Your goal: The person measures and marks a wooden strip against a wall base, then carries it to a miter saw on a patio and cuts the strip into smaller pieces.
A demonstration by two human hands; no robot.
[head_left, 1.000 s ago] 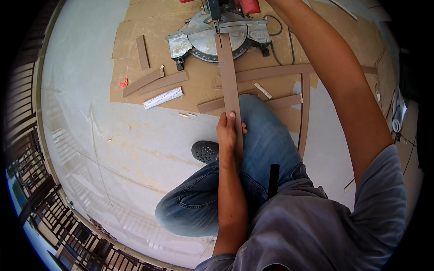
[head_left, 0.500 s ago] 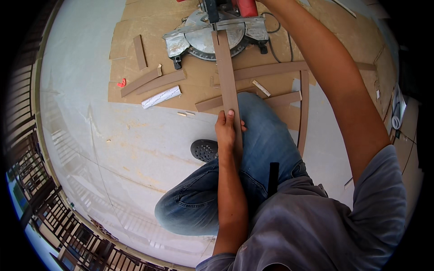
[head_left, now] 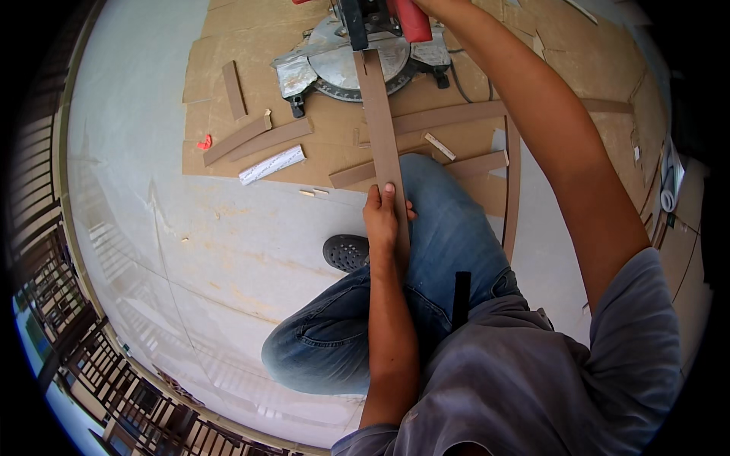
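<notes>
My left hand (head_left: 384,216) grips a long brown board (head_left: 385,144), with the thumb on top and fingertips showing past its right edge. The board runs forward from beside my knee onto the round metal table of a miter saw (head_left: 323,64). Its far end lies beneath the saw's red and black head (head_left: 413,21), where a dark slit shows in the board. My right arm (head_left: 532,99) stretches up to the saw head. Only the wrist end of my right hand (head_left: 436,6) shows at the top edge, its fingers out of sight.
Brown board offcuts (head_left: 236,90) lie on cardboard sheets (head_left: 205,45) around the saw. A white printed roll (head_left: 271,164) and a red scrap (head_left: 204,142) are to the left. A cable (head_left: 460,83) trails right of the saw. A railing (head_left: 68,327) borders the tiled floor.
The saw head has come down slightly toward the board, and my right arm has shifted a little left with it. My left hand keeps its hold on the board.
</notes>
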